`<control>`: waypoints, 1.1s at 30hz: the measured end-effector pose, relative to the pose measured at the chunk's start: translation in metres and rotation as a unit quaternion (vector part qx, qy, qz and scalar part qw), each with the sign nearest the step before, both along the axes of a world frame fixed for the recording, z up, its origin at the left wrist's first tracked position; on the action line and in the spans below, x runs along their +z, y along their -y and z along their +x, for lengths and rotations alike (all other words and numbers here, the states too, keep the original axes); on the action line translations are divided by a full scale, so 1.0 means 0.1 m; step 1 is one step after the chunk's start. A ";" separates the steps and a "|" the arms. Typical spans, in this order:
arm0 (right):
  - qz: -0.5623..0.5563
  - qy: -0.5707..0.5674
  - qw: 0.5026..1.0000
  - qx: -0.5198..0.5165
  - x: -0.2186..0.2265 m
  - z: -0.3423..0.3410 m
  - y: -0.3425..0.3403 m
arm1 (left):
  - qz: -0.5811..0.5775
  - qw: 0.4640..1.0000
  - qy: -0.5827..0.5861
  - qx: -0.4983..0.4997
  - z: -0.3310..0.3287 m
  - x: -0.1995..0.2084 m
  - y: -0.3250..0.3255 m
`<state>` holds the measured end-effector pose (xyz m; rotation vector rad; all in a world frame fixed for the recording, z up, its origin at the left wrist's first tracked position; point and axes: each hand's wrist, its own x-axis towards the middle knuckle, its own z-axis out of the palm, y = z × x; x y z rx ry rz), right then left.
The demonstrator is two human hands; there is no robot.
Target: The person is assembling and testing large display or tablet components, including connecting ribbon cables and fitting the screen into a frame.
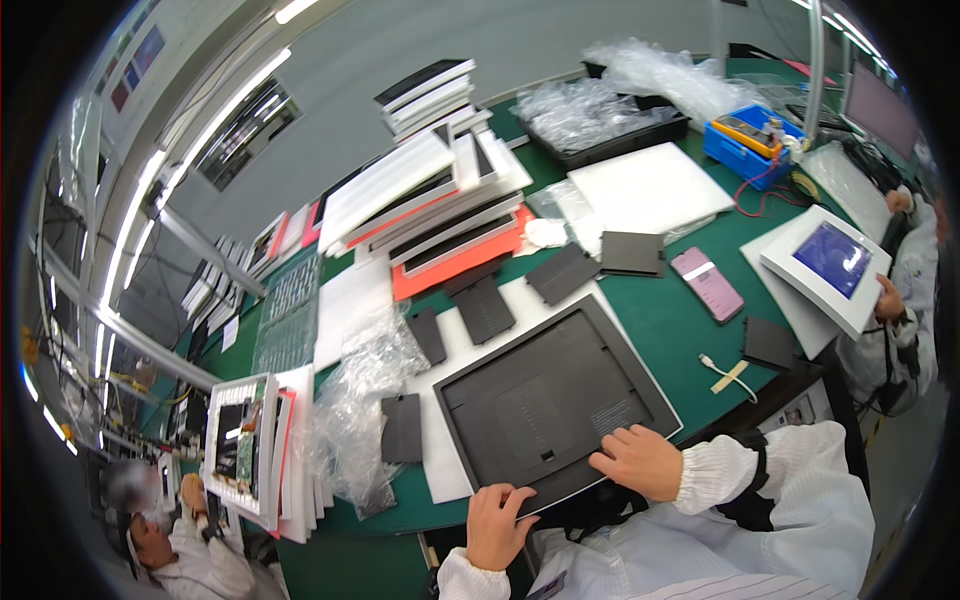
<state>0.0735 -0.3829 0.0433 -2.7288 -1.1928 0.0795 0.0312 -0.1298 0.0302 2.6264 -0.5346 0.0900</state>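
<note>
A large flat panel with a dark grey back and thin pale rim [540, 400] lies back side up in front of me, partly over white foam. My left hand [497, 527] is closed on its near left corner, thumb and fingers at the edge. Across its near edge rests my right hand [642, 462], fingers stretched over the dark back. Small dark grey cover plates [484, 308] lie beyond the panel, and another dark plate [401, 428] is left of it. Right of the panel are a pink phone [707, 285] and a short white cable [735, 378].
Stacked framed panels with white and red sheets [450, 215] stand behind. Clear plastic wrap [365, 400] and upright panels [245, 450] are at left. Farther right are white foam [650, 190], a blue bin [745, 155] and a co-worker's hand [888, 298] holding a white-framed screen [825, 262].
</note>
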 end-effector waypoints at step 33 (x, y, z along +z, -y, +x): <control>0.500 0.017 0.854 -0.143 0.15 1.28 0.61 | -0.313 0.909 0.261 0.088 0.98 0.09 -0.58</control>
